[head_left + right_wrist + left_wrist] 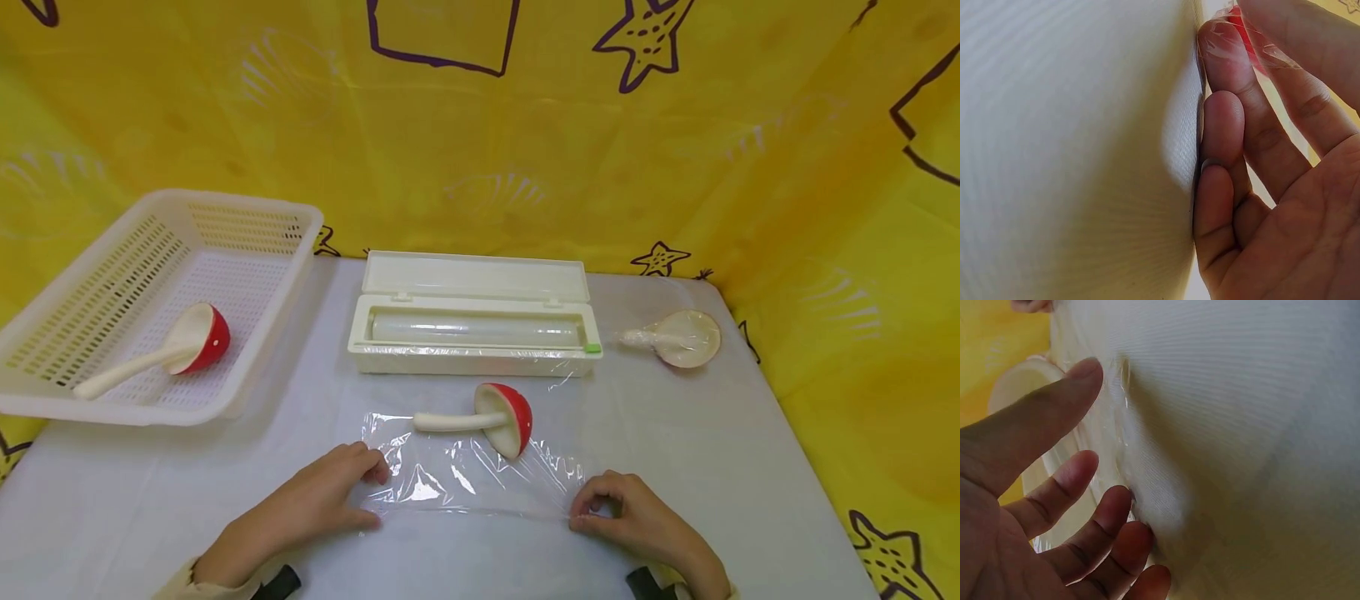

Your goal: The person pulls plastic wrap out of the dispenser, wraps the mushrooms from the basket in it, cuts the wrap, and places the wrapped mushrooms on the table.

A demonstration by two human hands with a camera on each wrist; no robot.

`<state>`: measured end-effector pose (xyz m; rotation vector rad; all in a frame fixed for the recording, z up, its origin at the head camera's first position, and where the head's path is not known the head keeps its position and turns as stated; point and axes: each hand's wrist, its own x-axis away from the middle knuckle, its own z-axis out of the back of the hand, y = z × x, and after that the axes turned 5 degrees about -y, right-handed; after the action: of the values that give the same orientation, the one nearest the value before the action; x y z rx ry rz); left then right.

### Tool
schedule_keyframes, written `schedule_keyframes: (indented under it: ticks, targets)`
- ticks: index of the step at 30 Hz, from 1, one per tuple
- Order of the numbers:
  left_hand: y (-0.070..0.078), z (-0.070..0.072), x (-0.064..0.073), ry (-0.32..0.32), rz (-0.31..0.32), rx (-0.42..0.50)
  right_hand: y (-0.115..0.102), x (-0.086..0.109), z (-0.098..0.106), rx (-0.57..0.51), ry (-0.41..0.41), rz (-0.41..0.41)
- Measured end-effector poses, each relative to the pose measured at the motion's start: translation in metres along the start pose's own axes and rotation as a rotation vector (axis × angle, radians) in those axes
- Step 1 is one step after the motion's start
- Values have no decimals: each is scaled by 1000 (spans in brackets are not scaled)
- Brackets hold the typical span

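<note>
A sheet of cling film lies on the table, with a red-and-white mushroom-shaped ladle on its upper part, handle pointing left. At the film's left edge is my left hand, its thumb and fingers spread apart; the left wrist view shows a gap between thumb and fingers, beside the film. My right hand pinches the film's lower right corner between thumb and index finger. In the right wrist view, clear film covers a fingertip near the thumb. Behind the ladle stands an open cling film box with a roll inside.
To the left, a white perforated basket holds another red mushroom-shaped ladle. A ladle wrapped in clear film lies right of the box. Yellow patterned cloth hangs behind and at the sides of the white-covered table.
</note>
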<state>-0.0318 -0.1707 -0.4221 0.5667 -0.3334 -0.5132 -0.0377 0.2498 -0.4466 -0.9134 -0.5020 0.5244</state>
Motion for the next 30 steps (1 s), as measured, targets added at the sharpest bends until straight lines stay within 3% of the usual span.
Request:
schedule_keyframes:
  ticks: [6, 13, 20, 30]
  targets:
    - [-7, -3, 8, -38, 2, -107, -1, 0, 1, -2, -7, -18]
    - [-11, -4, 10, -5, -121, -133, -2, 0, 1, 13, 0, -8]
    - [-12, 2, 13, 90, -159, -113, -1, 0, 3, 5, 5, 12]
    - [-4, 17, 6, 248, -147, -53, -12, -1, 16, 101, 162, 152]
